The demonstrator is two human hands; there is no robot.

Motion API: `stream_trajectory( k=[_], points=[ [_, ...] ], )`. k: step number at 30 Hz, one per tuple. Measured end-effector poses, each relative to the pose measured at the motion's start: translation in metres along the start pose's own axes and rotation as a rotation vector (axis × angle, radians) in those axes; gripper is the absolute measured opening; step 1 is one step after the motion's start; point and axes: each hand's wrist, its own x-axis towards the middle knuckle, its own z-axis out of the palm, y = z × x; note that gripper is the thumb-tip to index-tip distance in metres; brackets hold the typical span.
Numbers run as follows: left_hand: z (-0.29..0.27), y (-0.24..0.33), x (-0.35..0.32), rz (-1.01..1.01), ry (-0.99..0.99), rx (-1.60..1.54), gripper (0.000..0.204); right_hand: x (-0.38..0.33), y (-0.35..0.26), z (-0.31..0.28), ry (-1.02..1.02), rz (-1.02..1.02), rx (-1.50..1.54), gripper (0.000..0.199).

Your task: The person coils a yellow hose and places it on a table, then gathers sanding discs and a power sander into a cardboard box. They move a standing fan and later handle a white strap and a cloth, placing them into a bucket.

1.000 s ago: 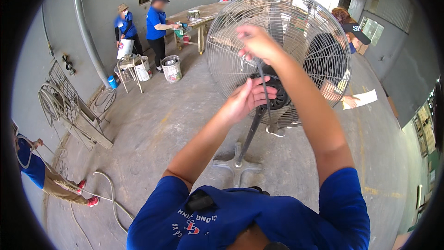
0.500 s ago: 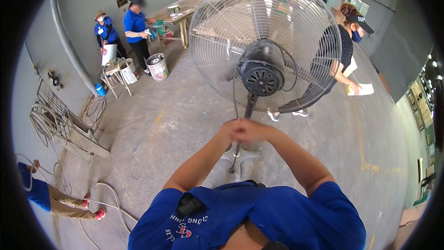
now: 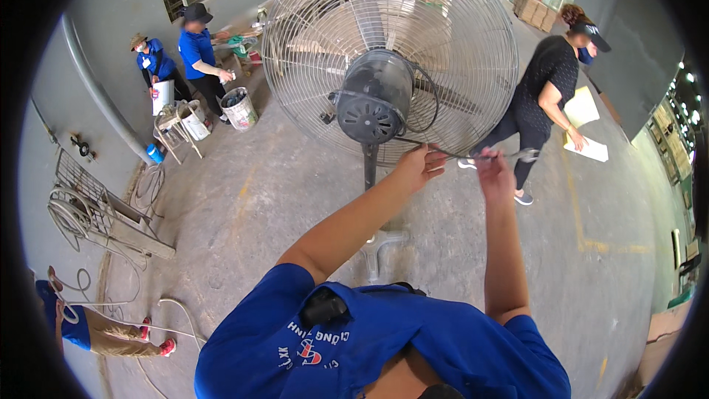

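In front of me stands a large pedestal fan with its motor housing (image 3: pixel 373 97) toward me and a round wire guard (image 3: pixel 295 103) beyond it. From the housing a dark power cord (image 3: pixel 461 156) runs out to the right, pulled fairly straight. My left hand (image 3: pixel 419 168) is on the cord just below the motor, fingers curled at it. Farther right, my right hand (image 3: pixel 496 174) pinches the cord near a blurred loose end. Below the housing is the fan's pole (image 3: pixel 370 166), which rises from a splayed metal base (image 3: pixel 373 251).
Two co-workers in blue (image 3: pixel 198 52) stand at the far left beside buckets (image 3: pixel 239 109) and a stool (image 3: pixel 177 127). On the right a person in black (image 3: pixel 545 81) holds pale sheets (image 3: pixel 587 149). At lower left, another person (image 3: pixel 111 329) is near a hose (image 3: pixel 181 310).
My hands, together at the pole before, have moved up and right and spread apart along the cord. The fan appears farther left, and the person in black has moved clear of its guard.
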Motion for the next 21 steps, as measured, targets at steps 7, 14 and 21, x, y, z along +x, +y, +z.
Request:
stream_trajectory(
  k=[7,14,21],
  points=[
    [-0.090,0.018,-0.072,0.086,-0.021,0.210,0.034,0.099,0.001,0.149,-0.392,-0.382,-0.973,0.015],
    [-0.316,-0.103,-0.257,-0.024,0.863,0.534,0.034,0.127,0.105,0.231,-0.881,-0.772,-1.422,0.020],
    [-0.392,-0.178,-0.431,-0.188,1.141,0.341,0.026,0.113,0.097,0.233,-0.711,-0.743,-1.557,0.018]
  ],
)
